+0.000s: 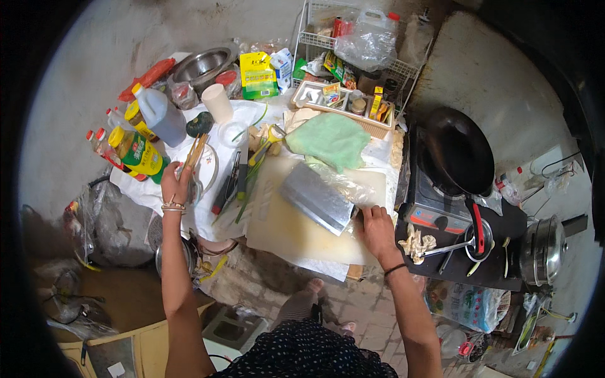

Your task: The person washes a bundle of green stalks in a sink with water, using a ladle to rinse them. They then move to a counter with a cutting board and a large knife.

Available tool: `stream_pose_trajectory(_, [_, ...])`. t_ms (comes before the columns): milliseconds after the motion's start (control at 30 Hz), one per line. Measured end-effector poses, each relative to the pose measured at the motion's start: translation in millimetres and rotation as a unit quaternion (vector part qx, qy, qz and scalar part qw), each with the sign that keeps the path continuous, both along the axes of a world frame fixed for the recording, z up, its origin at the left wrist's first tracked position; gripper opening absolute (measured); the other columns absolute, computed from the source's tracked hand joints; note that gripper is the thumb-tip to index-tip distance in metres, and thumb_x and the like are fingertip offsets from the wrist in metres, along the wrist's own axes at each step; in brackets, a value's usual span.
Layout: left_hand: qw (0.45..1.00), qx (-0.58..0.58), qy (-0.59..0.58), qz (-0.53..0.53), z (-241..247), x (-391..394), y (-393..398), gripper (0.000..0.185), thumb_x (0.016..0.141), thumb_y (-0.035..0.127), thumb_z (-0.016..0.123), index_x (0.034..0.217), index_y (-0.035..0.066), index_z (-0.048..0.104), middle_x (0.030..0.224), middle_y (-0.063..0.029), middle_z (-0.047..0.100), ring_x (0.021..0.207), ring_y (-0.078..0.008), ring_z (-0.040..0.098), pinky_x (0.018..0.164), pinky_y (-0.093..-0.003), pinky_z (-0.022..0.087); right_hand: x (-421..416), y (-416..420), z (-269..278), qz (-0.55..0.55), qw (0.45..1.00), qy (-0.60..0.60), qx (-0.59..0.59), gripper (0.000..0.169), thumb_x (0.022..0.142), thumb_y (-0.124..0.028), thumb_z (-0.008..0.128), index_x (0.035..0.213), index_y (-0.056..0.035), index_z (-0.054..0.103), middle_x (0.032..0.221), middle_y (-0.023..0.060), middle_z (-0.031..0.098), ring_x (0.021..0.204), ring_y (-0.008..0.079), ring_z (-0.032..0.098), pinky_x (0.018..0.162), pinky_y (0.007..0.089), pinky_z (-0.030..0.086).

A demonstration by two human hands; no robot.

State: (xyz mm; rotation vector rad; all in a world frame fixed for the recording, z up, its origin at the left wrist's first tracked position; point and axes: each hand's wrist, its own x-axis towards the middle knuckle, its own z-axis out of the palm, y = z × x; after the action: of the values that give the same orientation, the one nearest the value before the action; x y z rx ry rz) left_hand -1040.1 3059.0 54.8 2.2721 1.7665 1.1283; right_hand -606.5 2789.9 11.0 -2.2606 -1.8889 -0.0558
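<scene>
My left hand [176, 183] is closed around a bundle of wooden chopsticks [196, 150], above a white plate [207, 165] at the left of the table. The fingers of my right hand [378, 229] grip the handle of a cleaver [316, 196], whose broad blade lies flat over a pale cutting board [269, 222]. Clear plastic wrap [354, 185] and a light green cloth [328, 137] lie just beyond the blade. Green onion stalks [248, 193], yellow-handled scissors [272, 137] and a peeler or knife with a dark handle [222, 196] lie between the plate and the board.
Sauce bottles [142, 153] and a large jug [160, 113] crowd the left side, near a dark green squash [199, 124]. A divided condiment tray [345, 106] stands behind the cloth. At right, a black wok [456, 151] sits tilted on a gas stove [437, 203], beside a ladle [449, 248] and a steel pot [541, 250].
</scene>
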Motion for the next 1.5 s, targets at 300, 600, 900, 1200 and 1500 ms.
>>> stream_pose_trajectory(300, [0.918,-0.204,-0.25,-0.231,-19.8,137.8,-62.4,0.028,0.082,0.021,0.064,0.102,0.002,0.058,0.086,-0.0071,0.062,0.07,-0.0128,0.059,0.062,-0.0255,0.047,-31.5,-23.4,54.3,-0.055,0.907,0.414,0.048,0.015,0.071,-0.008,0.06,0.081,0.0005,0.052,0.065,0.0069,0.053,0.054,0.0165,0.049,0.051,0.0283,0.041])
stream_pose_trajectory(600, [0.593,-0.538,-0.477,-0.363,19.2,281.6,-111.3,0.063,0.084,0.031,0.063,0.134,0.009,0.032,0.113,-0.0066,0.052,0.078,-0.0124,0.057,0.06,-0.0257,0.048,-19.1,-71.4,44.7,-0.172,0.664,0.727,-0.039,0.005,0.073,-0.003,0.057,0.078,-0.0032,0.059,0.067,0.0024,0.056,0.055,0.0096,0.051,0.045,0.0232,0.041])
stream_pose_trajectory(900, [0.695,-0.463,-0.468,-0.29,-10.8,323.3,-115.9,0.019,0.079,0.024,0.069,0.08,0.007,0.058,0.065,0.0027,0.055,0.048,-0.0047,0.046,0.039,-0.02,0.035,-39.5,-83.7,65.1,-0.146,0.399,0.904,-0.046,0.014,0.069,-0.009,0.048,0.079,0.0005,0.045,0.065,0.0062,0.039,0.053,0.0125,0.038,0.035,0.0201,0.031])
stream_pose_trajectory(1200, [0.923,-0.224,-0.306,-0.061,46.5,142.6,47.0,0.031,0.079,0.035,0.064,0.067,0.008,0.057,0.05,-0.0003,0.048,0.04,-0.01,0.045,0.038,-0.0277,0.035,-40.3,-115.5,47.3,-0.256,0.547,0.796,0.032,0.014,0.072,-0.009,0.054,0.08,-0.0003,0.048,0.065,0.0045,0.045,0.052,0.0121,0.044,0.039,0.0232,0.035])
stream_pose_trajectory(1500, [0.821,-0.323,-0.471,0.001,53.0,67.7,127.8,0.077,0.067,0.03,0.08,0.114,-0.002,0.028,0.077,-0.0129,0.055,0.062,-0.0202,0.062,0.053,-0.0272,0.057,-46.5,-105.3,7.9,-0.295,0.9,0.302,0.104,0.021,0.073,-0.011,0.064,0.081,0.0051,0.051,0.063,0.0121,0.052,0.058,0.0193,0.049,0.055,0.033,0.041])
